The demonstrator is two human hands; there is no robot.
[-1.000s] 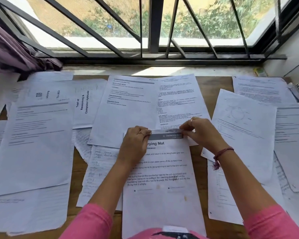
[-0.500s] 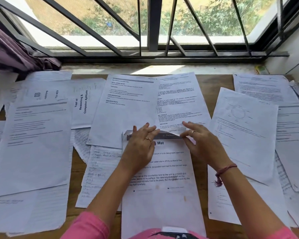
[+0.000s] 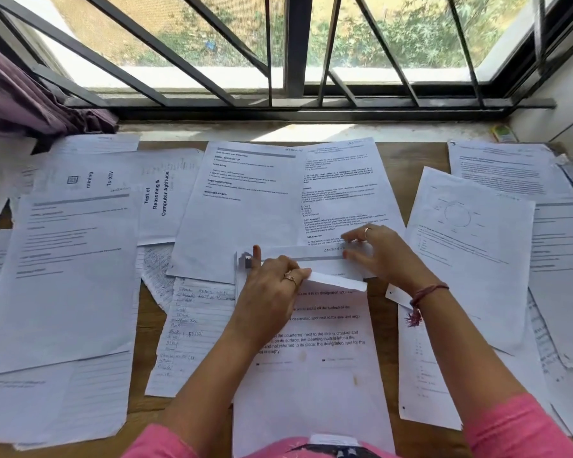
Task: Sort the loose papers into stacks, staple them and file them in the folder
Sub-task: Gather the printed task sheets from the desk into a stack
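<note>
From the head camera, both forearms reach forward from pink sleeves (image 3: 523,424) over a wooden surface (image 3: 153,404) under a barred window (image 3: 291,51). The left hand (image 3: 272,285) lies palm down on the top part of the centre sheet (image 3: 311,375), wrist bent slightly outward, a ring on 1 finger; its index finger points away from the body along the sheet's upper left corner, and its other fingers and thumb pinch the folded-over top flap (image 3: 338,280), whose white underside curls up. The right hand (image 3: 381,256) arches over the sheet's upper right corner, fingers bent downward with their tips on the paper edge; this grip looks like a light pinch of the top edge, though motion blur hides the fingertips. A red thread bracelet (image 3: 427,292) circles the right wrist. The centre sheet lies directly in front of the body, its heading covered by the left hand and the fold, its lower edge cut off by the torso. Loose papers (image 3: 67,279) overlap all around it: printed pages to the left, 2 pages (image 3: 278,200) beyond the hands, a handwritten lined sheet (image 3: 192,325) beside the left forearm, a page with a circle diagram (image 3: 470,239) to the right. Most small print is unreadable. At the far right edge some small objects are too cropped to identify.
</note>
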